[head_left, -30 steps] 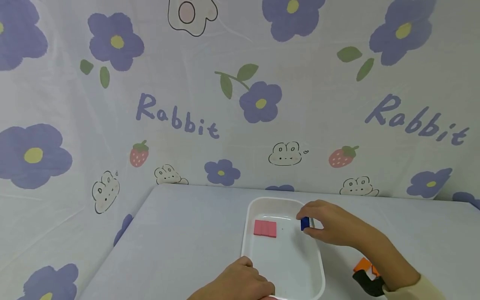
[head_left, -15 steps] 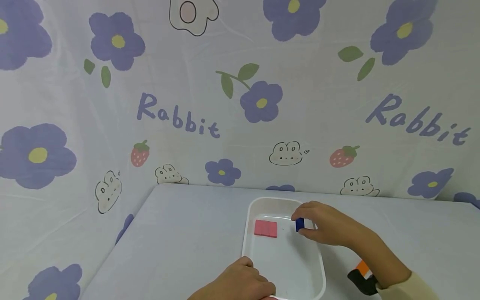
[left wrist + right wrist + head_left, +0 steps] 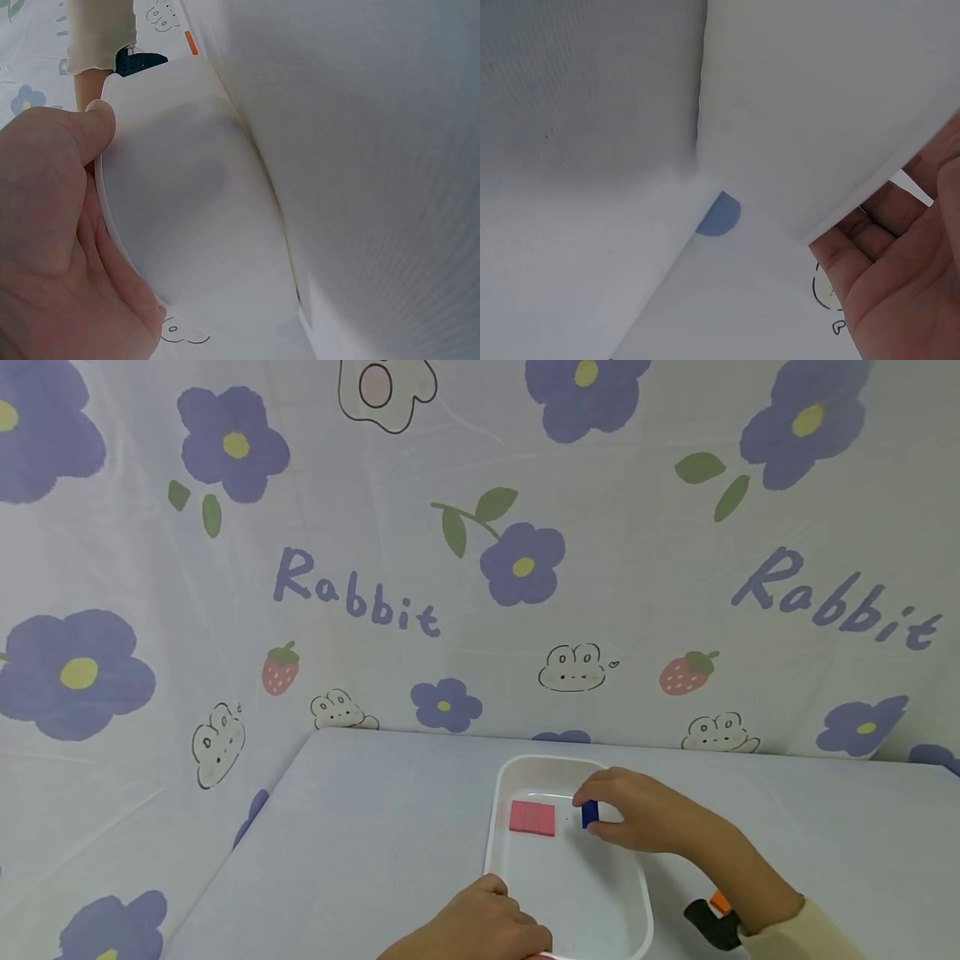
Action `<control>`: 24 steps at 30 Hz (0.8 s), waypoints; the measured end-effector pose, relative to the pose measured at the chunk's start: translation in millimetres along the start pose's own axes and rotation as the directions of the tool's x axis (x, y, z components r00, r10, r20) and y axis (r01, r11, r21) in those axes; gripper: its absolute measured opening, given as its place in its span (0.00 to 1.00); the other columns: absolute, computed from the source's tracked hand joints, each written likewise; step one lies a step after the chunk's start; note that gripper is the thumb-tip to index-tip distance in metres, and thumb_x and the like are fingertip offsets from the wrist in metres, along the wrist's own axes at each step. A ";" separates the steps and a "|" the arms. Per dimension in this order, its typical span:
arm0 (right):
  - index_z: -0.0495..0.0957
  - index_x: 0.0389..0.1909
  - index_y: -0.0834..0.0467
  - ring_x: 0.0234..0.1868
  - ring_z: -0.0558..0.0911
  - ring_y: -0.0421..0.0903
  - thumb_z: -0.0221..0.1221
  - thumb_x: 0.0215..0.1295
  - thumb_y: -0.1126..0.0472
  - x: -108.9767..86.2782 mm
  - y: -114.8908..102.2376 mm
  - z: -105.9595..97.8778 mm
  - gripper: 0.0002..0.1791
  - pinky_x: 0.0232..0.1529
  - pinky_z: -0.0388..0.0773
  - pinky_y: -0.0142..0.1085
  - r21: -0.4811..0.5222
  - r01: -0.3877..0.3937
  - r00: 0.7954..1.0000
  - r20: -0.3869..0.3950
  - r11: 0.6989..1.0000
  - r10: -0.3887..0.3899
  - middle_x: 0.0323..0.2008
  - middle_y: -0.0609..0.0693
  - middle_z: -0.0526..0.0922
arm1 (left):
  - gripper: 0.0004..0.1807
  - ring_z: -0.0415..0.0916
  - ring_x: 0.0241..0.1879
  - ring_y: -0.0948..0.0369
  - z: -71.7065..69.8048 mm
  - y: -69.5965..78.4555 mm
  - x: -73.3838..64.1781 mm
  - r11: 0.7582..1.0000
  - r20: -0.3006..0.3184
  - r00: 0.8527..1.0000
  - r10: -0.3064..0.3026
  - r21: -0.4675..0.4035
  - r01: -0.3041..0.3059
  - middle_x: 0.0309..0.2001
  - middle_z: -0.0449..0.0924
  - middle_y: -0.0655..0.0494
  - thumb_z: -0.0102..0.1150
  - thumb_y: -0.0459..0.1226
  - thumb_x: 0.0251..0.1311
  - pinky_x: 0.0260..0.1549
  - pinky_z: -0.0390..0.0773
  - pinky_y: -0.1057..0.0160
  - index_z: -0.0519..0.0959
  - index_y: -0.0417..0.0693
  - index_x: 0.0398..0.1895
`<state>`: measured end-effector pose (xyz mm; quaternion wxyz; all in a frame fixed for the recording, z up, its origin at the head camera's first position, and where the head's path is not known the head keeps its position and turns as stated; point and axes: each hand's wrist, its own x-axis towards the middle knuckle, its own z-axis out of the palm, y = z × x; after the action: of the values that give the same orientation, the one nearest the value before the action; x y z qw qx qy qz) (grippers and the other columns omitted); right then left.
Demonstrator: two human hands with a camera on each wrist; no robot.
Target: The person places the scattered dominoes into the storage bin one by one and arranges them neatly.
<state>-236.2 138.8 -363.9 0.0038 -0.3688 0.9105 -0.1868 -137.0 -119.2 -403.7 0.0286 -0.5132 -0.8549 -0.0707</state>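
In the head view a white tray [image 3: 570, 893] with rounded corners lies on the table. My left hand [image 3: 480, 922] grips its near left rim; the left wrist view shows the thumb over the edge and the fingers against the outer wall [image 3: 187, 180]. Over the tray's far right part, my right hand [image 3: 648, 814] pinches a small dark blue block [image 3: 590, 813] between thumb and fingertips. Left of it, pink blocks [image 3: 532, 818] lie flat, side by side, on the tray floor. The right wrist view shows the right hand [image 3: 900, 270] partly behind the tray wall; the block is hidden there.
An orange piece [image 3: 720, 902] lies on the table right of the tray, partly behind the right forearm. A curved black item [image 3: 708, 925] sits by the right wrist. A flower-printed cloth [image 3: 360, 510] hangs behind the table. A bit of pink shows below the left hand.
My right hand has moved left and slightly nearer, carrying the blue block farther in over the tray. The forearm now covers more of the orange pieces. My left hand keeps its place.
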 end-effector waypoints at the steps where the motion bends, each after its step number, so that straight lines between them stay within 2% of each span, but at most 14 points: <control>1: 0.84 0.47 0.56 0.50 0.81 0.50 0.70 0.59 0.63 0.7 -0.2 0.8 0.15 0.49 0.81 0.46 0.002 -0.005 1.000 0.005 1.000 0.005 0.48 0.48 0.84 | 0.13 0.65 0.23 0.82 0.2 0.1 -0.2 1.000 -0.006 1.000 0.004 0.004 -0.004 0.30 0.83 0.76 0.55 0.54 0.70 0.37 0.59 0.77 0.84 0.61 0.40; 6: 0.84 0.48 0.56 0.51 0.81 0.50 0.71 0.59 0.63 3.9 -1.5 4.4 0.15 0.50 0.80 0.48 0.007 -0.022 1.000 0.015 1.000 0.022 0.48 0.49 0.83 | 0.12 0.65 0.23 0.81 0.9 0.1 -0.6 0.999 -0.012 1.000 0.013 0.033 -0.012 0.29 0.82 0.76 0.56 0.54 0.70 0.37 0.59 0.77 0.84 0.61 0.39; 16: 0.84 0.48 0.56 0.52 0.81 0.52 0.70 0.58 0.64 7.3 1.1 13.7 0.15 0.50 0.79 0.48 0.019 0.007 1.000 0.011 1.000 -0.007 0.49 0.50 0.84 | 0.14 0.67 0.25 0.81 0.2 0.6 0.2 1.000 0.039 0.999 -0.024 -0.011 0.025 0.33 0.84 0.76 0.54 0.55 0.70 0.39 0.61 0.76 0.84 0.62 0.42; 24: 0.84 0.48 0.56 0.53 0.81 0.54 0.71 0.58 0.63 9.7 2.3 18.1 0.15 0.52 0.79 0.50 0.020 -0.016 1.000 0.012 1.000 0.016 0.49 0.50 0.84 | 0.15 0.67 0.25 0.80 -0.3 1.0 0.2 1.000 0.037 0.999 -0.026 -0.015 0.026 0.32 0.84 0.76 0.53 0.57 0.69 0.39 0.63 0.75 0.85 0.62 0.42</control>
<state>-242.2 127.7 -380.3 0.0145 -0.3626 0.9115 -0.1935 -136.2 -118.5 -403.3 0.0082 -0.5035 -0.8613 -0.0681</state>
